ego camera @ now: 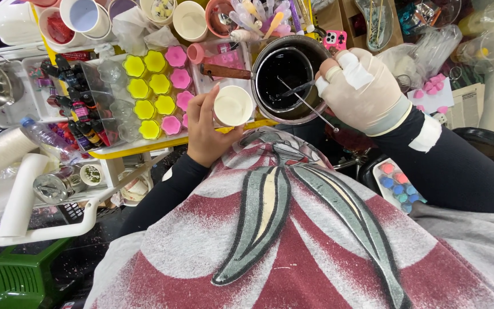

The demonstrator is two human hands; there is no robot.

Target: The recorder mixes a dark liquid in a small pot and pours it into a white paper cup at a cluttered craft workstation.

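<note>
Head view: our bare left hand [204,129] wraps a small white cup [232,106] of pale wax; our gloved right hand [360,88] pinches a thin metal stirrer [310,106] over the dark pot [287,77] (yellow and pink flower moulds [158,94] already filled), this cup apparently unpoured.

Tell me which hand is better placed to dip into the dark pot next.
Probably the right hand: gloved, it holds a thin metal rod whose tip is already inside the dark pot. The left hand is busy holding a small white cup beside it.
</note>
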